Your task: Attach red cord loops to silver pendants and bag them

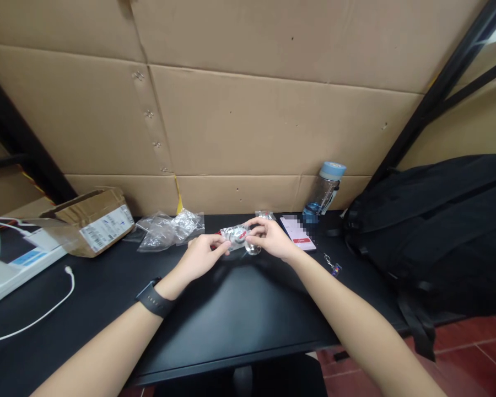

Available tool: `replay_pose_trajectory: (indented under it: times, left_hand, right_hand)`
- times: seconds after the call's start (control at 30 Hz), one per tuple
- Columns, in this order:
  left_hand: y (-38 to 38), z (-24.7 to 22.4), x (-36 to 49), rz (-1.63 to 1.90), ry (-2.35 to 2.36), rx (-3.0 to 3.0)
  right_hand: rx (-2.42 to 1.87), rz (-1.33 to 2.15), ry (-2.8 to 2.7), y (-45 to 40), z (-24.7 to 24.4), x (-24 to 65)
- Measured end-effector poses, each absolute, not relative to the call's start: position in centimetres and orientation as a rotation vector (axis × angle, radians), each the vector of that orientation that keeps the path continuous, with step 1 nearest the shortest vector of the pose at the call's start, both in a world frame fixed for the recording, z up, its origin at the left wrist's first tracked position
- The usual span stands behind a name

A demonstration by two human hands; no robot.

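Fingers of the left hand (201, 257) and right hand (273, 238) pinch opposite ends of 1 plastic packet (234, 235), presumably to steady it.

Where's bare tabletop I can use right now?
Widest: the black tabletop between the left forearm and right forearm, from the clear packet toward the near edge. Also the front-left, between the white cable and left forearm. Crowded: the back, with cardboard box, plastic bags, phone and bottle; the right, with keychain and backpack.
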State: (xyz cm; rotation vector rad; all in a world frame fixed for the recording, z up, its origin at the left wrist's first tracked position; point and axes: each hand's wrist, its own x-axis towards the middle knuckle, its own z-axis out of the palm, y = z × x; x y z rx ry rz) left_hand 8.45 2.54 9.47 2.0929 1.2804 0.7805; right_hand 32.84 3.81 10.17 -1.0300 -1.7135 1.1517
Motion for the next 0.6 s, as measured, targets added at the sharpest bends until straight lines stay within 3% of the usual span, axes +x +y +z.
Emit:
replay_pose_trajectory:
  times: [0.23,0.6]
  left_hand:
    - [2.1,9.7,8.7,0.716,1.424,2.196]
    - [1.3,9.8,9.2,0.617,1.480,2.377]
  right_hand:
    - [-1.309,0.784,-1.575,7.0,8.3,35.8]
    - [-1.517,0.292,-1.919,9.0,5.6,36.4]
